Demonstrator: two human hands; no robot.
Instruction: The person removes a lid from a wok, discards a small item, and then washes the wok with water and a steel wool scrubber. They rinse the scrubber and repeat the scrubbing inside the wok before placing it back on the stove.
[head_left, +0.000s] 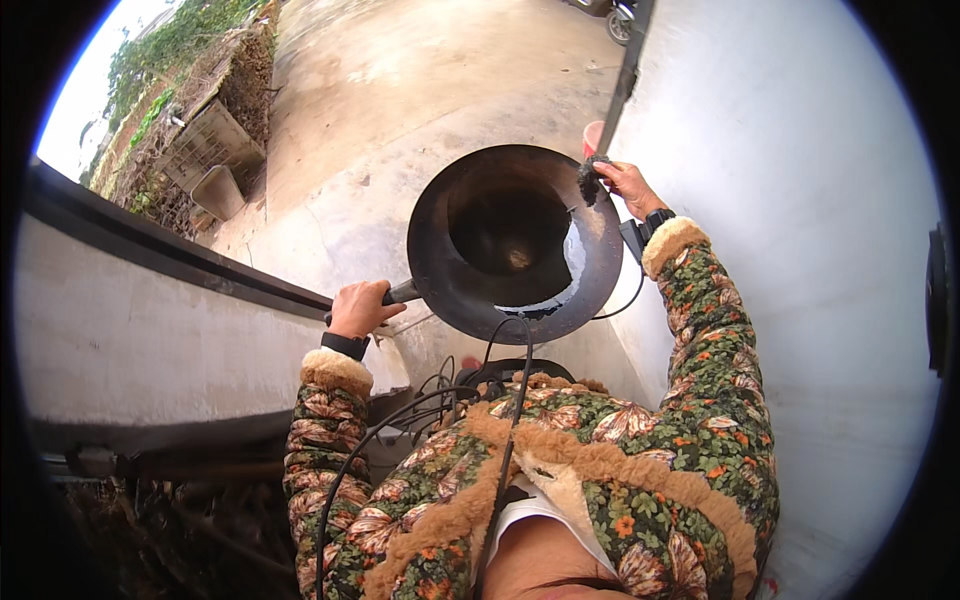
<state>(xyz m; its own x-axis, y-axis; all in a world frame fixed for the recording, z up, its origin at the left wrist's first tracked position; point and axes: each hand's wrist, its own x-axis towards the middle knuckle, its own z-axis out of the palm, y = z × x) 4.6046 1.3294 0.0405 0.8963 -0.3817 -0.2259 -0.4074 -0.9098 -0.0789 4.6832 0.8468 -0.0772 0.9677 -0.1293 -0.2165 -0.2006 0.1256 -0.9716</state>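
Observation:
A dark metal wok (439, 247) is in front of me, slightly tilted, with its inside facing up. Dark liquid (510, 232) lies in its bowl, with a bright reflection along the near right edge. My left hand (358, 309) grips the wok's handle (406, 291) at the left. At the far right rim, my right hand (631, 186) pinches a black scouring pad (590, 180) between thumb and fingers. The pad is against or just over the inner wall; exact contact is hard to tell.
A pale wall (810, 225) rises close on my right, and a lower wall (165, 330) runs along the left. Behind the wok's rim shows a red container (592, 136). Black cables (420, 405) hang before my jacket. Outside are a concrete yard (420, 75) and a motorcycle wheel (619, 25).

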